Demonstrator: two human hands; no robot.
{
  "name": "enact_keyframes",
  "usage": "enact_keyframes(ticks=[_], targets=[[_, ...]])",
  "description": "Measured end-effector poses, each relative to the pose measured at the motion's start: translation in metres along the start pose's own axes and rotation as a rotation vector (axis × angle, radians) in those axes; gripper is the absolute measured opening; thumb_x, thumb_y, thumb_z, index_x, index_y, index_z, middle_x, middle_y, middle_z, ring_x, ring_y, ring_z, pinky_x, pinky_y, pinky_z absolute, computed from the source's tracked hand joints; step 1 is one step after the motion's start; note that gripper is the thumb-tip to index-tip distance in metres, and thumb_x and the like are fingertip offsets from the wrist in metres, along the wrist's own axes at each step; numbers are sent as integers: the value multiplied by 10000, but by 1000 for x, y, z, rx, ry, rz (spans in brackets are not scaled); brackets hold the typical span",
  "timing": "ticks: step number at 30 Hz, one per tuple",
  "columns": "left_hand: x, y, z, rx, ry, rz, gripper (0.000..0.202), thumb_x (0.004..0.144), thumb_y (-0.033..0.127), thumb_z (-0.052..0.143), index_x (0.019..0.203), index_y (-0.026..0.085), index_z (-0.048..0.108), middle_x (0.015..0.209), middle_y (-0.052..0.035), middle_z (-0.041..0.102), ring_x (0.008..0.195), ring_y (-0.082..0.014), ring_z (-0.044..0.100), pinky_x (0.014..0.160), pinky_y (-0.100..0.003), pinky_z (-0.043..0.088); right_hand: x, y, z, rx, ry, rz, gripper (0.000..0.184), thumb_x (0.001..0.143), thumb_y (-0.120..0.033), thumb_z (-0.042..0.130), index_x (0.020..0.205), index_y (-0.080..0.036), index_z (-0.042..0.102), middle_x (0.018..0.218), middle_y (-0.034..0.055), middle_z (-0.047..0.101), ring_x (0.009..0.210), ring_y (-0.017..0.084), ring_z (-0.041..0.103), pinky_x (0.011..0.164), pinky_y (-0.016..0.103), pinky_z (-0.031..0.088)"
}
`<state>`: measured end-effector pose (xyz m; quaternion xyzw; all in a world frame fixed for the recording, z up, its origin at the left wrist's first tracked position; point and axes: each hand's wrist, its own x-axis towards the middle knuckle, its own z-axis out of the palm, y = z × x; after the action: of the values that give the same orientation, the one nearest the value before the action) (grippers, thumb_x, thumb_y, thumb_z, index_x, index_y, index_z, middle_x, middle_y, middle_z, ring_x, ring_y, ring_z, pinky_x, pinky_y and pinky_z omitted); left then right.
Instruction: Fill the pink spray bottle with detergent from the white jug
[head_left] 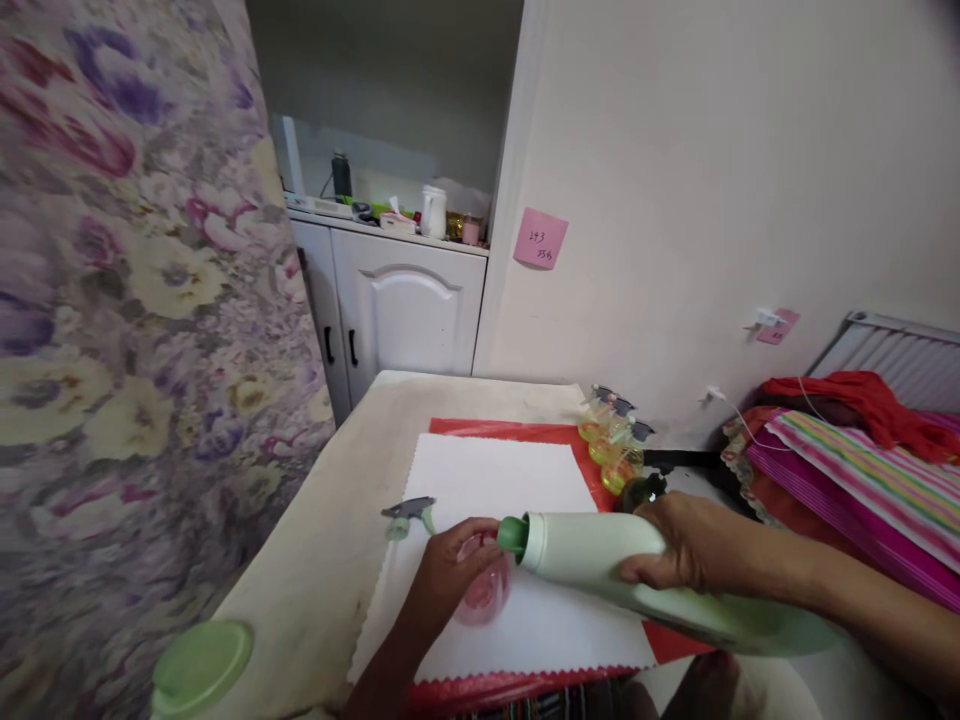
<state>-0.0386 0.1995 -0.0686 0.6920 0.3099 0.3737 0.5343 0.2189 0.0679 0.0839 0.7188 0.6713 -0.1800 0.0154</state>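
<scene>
I see jug (592,547) above sheet (510,480), long axis running from mouth at left to base at near right; right hand (679,545) wrapped round it. Pink bottle (482,600) just beside mouth, left hand (450,568) pinching its neck, nearer mouth. Can't tell if 2 touch. Spray head (400,526) left, lid (202,662) near left, spray bottles (619,474) far right.
</scene>
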Motion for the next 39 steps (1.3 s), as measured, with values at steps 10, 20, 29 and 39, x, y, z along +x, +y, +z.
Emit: enact_keyframes(ticks=[10, 20, 29, 39], targets=[[0, -1, 3, -2, 33, 3, 180, 737, 312, 685, 881, 221, 743, 918, -31, 787, 911, -232, 696, 841, -300, 509, -1, -20, -17, -105, 18, -25, 516, 749, -682, 573, 788, -172, 642, 742, 77, 718, 631, 198, 650, 505, 251, 351], [-2, -2, 5, -23, 36, 2, 196, 730, 297, 690, 898, 212, 742, 915, -27, 789, 894, -225, 702, 819, -289, 520, 1, -17, -21, -208, 25, -50, 565, 756, -731, 515, 809, -189, 666, 733, 87, 734, 643, 245, 686, 507, 277, 346], [-1, -3, 6, -29, 36, 12, 191, 737, 284, 691, 908, 215, 744, 929, -25, 787, 920, -225, 698, 844, -293, 512, 0, -25, -27, -232, 17, -78, 528, 769, -686, 542, 809, -179, 681, 746, 95, 738, 644, 243, 691, 505, 278, 356], [-1, -9, 7, -34, 29, 20, 188, 748, 303, 707, 914, 222, 744, 936, -13, 784, 929, -216, 692, 849, -279, 502, -3, -38, -35, -252, 9, -70, 447, 778, -619, 571, 822, -186, 673, 767, 97, 741, 664, 263, 706, 516, 281, 371]])
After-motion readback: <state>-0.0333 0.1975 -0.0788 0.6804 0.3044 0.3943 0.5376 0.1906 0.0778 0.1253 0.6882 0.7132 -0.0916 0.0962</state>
